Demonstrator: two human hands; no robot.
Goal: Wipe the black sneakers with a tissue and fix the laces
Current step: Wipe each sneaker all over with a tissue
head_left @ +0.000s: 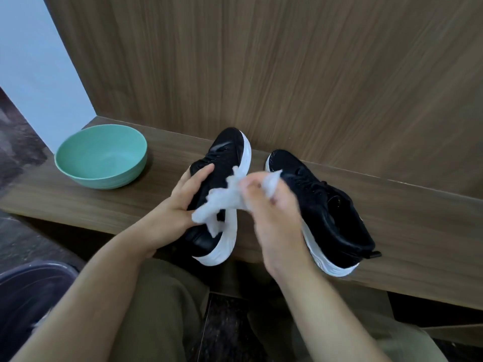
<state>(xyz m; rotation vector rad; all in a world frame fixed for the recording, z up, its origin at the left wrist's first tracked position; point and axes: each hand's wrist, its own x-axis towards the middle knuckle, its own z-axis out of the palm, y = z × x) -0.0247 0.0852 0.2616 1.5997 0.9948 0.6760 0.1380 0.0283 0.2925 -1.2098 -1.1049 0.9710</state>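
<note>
Two bare hands work over one of the sneakers at the near edge of a brown wood-grain ledge (418, 212). The left hand (180, 202) reaches in from the lower left, forearm angled up, and grips the left black sneaker with a thick white sole (227, 158) from its outer side: fingers curled over the upper, thumb toward the heel end. This shoe is tipped onto its side, white sole facing right, toe pointing away toward the wall. The right hand (274, 220) comes in from the lower right, blurred, its fingers bunched around a crumpled white tissue (222, 202); the tissue drapes across the held shoe's sole and upper.

One more black sneaker with a white sole (329, 212) lies just beside the right hand on the ledge, toe away, its opening facing up; that makes two shoes. One tissue is in sight. One empty mint-green round bowl (102, 155) stands well to the left on the same ledge. Behind everything rises a brown wood-panel wall (287, 74).
</note>
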